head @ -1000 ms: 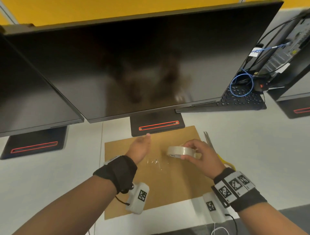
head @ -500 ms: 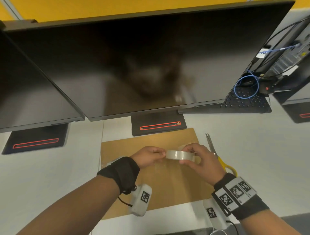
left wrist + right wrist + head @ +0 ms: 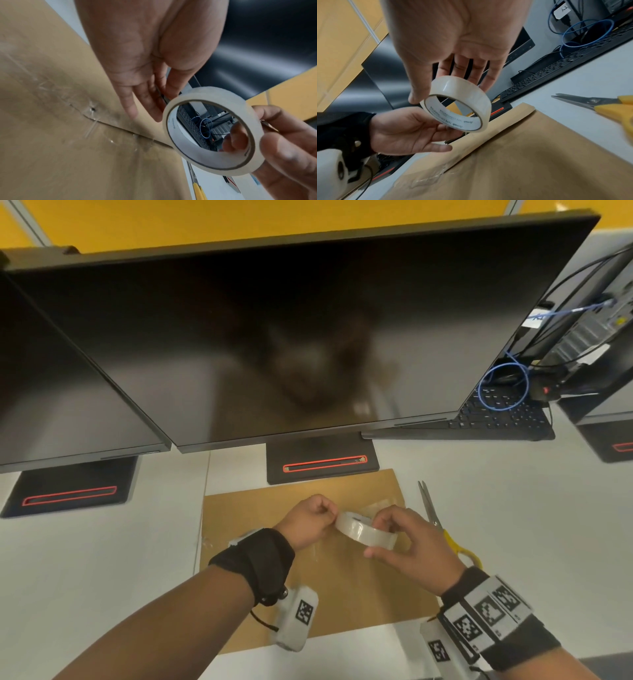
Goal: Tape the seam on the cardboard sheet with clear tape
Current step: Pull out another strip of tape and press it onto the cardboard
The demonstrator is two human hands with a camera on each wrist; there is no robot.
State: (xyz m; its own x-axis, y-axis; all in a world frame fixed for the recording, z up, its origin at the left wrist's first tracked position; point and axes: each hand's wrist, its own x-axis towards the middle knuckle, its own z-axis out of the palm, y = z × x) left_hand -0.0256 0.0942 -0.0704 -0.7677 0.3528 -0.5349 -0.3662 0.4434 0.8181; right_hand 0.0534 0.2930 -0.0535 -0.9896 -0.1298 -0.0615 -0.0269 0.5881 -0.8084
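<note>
A brown cardboard sheet (image 3: pixel 349 597) lies flat on the white desk, with a seam (image 3: pixel 120 127) running across it under some shiny tape. Above it my right hand (image 3: pixel 380 537) holds a roll of clear tape (image 3: pixel 364 530) tilted between thumb and fingers. My left hand (image 3: pixel 330 517) is at the roll's left rim, thumb and forefinger pinched against it, the other fingers beneath the roll. The left wrist view looks through the roll (image 3: pixel 212 129). In the right wrist view the roll (image 3: pixel 458 104) hangs over the cardboard's far strip (image 3: pixel 496 129).
Yellow-handled scissors (image 3: pixel 442 529) lie on the desk just right of the cardboard. A large dark monitor (image 3: pixel 291 337) on a black base (image 3: pixel 322 467) stands right behind it. A keyboard (image 3: pixel 496 419) and blue cable (image 3: pixel 503 385) sit back right. Another monitor stands at left.
My left hand came back from the cardboard's far edge to the roll's left rim. The right hand has tilted the roll and lifted it slightly.
</note>
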